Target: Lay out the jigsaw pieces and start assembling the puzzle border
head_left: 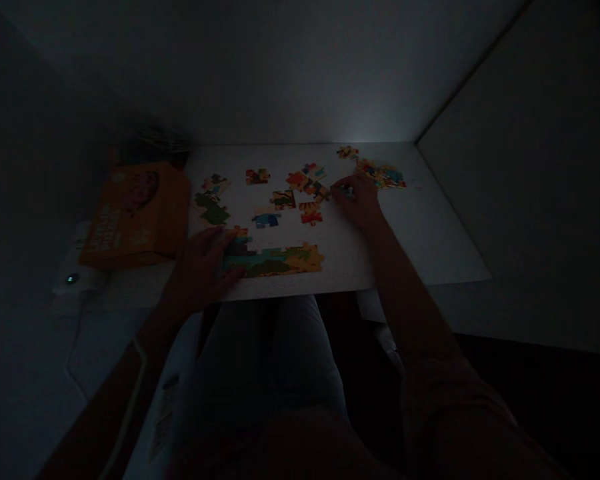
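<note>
My left hand [203, 267] lies on the left end of a joined strip of jigsaw puzzle [285, 261], its thumb and fingers spread around the corner. Farther right, my right hand [363, 203] has its fingers pinched, with a bluish jigsaw piece [349, 193] partly showing between them. Just left of those fingertips is a group of orange and brown pieces [310, 185]. An orange striped piece [311, 213] lies below that group. Several loose pieces are spread between my hands, among them a blue one [267, 219] and a dark-patterned one [283, 199].
A heap of loose pieces [387, 175] lies at the back right of the white table [415, 247]. On the left stand an orange puzzle box [137, 213] and a white power strip [75, 273] with a cable. Walls border the table behind and on the right.
</note>
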Tool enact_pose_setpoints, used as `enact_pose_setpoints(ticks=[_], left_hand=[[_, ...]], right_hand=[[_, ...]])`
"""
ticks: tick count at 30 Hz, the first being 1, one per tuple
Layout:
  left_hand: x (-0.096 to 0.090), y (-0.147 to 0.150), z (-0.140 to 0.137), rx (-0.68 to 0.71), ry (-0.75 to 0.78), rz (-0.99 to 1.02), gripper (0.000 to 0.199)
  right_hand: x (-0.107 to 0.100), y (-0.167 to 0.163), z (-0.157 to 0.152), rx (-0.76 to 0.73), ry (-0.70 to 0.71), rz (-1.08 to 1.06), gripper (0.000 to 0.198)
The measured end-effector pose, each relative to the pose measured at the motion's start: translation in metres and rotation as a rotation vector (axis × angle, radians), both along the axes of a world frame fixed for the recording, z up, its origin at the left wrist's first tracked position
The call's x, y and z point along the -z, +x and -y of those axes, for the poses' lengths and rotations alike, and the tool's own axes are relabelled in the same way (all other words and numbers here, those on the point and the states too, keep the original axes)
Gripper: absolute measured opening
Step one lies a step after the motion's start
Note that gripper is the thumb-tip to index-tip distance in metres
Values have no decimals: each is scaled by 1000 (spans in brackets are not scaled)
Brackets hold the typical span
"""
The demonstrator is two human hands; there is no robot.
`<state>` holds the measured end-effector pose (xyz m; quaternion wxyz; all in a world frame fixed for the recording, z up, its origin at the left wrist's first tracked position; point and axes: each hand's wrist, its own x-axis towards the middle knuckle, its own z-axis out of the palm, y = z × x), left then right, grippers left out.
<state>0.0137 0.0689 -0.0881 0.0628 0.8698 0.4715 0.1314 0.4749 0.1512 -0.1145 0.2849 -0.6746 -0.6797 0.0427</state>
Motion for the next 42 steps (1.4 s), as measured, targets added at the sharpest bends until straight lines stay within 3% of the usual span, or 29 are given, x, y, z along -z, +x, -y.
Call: enact_pose_setpoints(ticks=[8, 15, 20, 25, 33, 42], left_hand=[[3, -2, 0, 26, 41, -4, 76], [5, -2, 0, 21, 45, -2, 76], [5, -1, 1, 12, 53, 1, 77], [2, 1, 2, -9, 18, 1, 75], [0, 2, 3, -13, 2, 38, 72], [-2, 3, 3, 1, 29, 2, 75]], right_hand=[[-4, -4, 5, 25, 12, -36, 31], [-9, -7, 10, -46, -6, -8, 33], [-17, -11, 17, -6, -25, 32, 41], [-20, -18, 25, -168, -69, 58, 48], [-17, -22, 27, -265, -119, 77, 64], [-20, -25, 28, -294, -132, 32, 69]])
